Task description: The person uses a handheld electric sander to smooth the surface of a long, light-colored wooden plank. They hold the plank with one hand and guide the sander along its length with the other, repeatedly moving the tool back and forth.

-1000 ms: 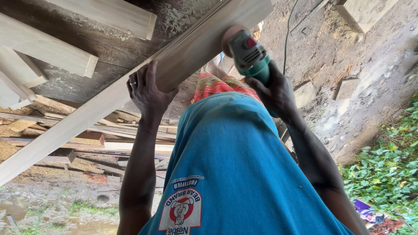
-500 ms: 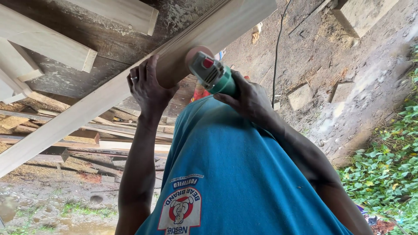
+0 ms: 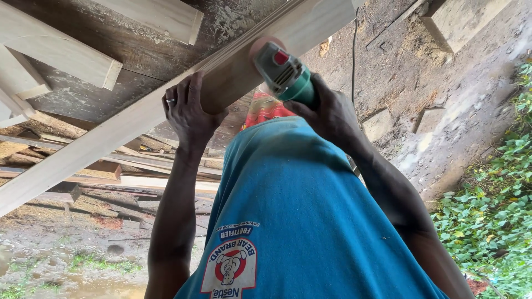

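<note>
The person's left hand is pressed against the near edge of a long pale wooden plank, which runs on a slant from the lower left of the view up to the upper right. The fingers are spread and curled over the plank's edge, a ring on one of them, and the palm bears against the wood; the forearm drops straight down from the wrist toward the bottom of the frame. The right hand is wrapped tight around the body of a green angle grinder with a red switch, its disc end set against the plank's surface just beside the left hand. The right arm reaches in from the lower right, elbow slightly bent. A black power cord trails away above the grinder. Between the arms hangs the person's blue shirt. More wooden boards lie on the bench at upper left, and green leafy plants grow at the right.
</note>
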